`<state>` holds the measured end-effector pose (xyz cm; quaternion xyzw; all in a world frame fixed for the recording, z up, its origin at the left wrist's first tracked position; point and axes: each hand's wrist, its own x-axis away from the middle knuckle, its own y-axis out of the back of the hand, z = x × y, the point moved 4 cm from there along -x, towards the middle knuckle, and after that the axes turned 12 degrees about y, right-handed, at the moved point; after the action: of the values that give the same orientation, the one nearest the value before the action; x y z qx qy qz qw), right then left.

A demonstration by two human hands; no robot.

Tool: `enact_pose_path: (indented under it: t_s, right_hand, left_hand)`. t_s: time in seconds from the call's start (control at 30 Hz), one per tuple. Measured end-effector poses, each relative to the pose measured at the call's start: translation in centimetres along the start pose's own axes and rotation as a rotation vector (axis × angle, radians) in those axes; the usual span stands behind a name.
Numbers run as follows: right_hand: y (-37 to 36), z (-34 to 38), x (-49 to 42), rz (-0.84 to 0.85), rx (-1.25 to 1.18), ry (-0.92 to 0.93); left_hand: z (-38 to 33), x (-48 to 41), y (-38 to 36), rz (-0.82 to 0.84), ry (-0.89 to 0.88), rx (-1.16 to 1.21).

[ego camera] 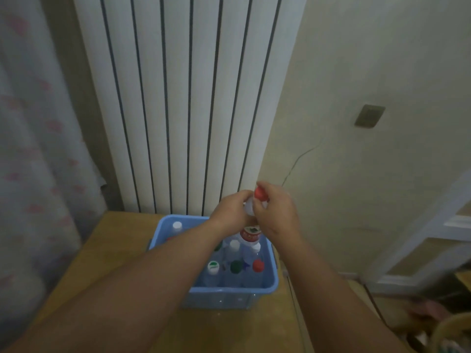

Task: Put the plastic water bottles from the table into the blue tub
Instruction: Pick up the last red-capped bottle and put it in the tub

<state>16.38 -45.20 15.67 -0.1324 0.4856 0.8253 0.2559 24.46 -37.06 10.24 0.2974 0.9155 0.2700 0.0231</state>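
Observation:
A blue tub (273, 282) stands on the wooden table (107, 256) and holds several upright plastic water bottles with white, green and red caps, such as one with a red cap (258, 265). Above the tub's far right part, both hands hold one clear bottle with a red cap (260, 193) and a red label (251, 234). My left hand (230, 208) grips its neck from the left. My right hand (277, 212) wraps the neck and cap from the right. The bottle's lower end dips among the bottles in the tub.
A white ribbed radiator (188, 98) rises behind the table. A pale curtain (33, 149) hangs at left. The beige wall at right carries a switch plate (369, 116) and a thin cable. A white door frame (433, 238) and a basket rim (451, 332) lie at lower right.

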Motion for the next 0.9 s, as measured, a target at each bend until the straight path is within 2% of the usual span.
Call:
enact_pose_path:
  t_s: [0.13, 0.27, 0.57, 0.7, 0.9]
  right_hand:
    - [-1.1, -4.3, -2.9, 0.038, -0.02, -0.022]
    - [-3.3, -8.3, -5.1, 0.098, -0.023, -0.042]
    - [-10.5, -15.2, -5.1, 0.324, -0.105, -0.192]
    - [-12.8, -17.0, -4.8, 0.445, -0.072, -0.188]
    - [-15.4, -18.9, -4.3, 0.575, 0.072, -0.154]
  left_hand:
    - [-0.1, -4.5, -1.8, -0.004, 0.03, 0.0]
    - [1.0, -8.7, -3.6, 0.017, 0.085, -0.109]
    - [6.5, -13.6, -7.1, 0.112, 0.216, -0.574]
    - [8.2, -14.5, -8.4, 0.146, 0.233, -0.832]
    - [10.9, -15.0, -10.0, 0.06, 0.234, -0.989]
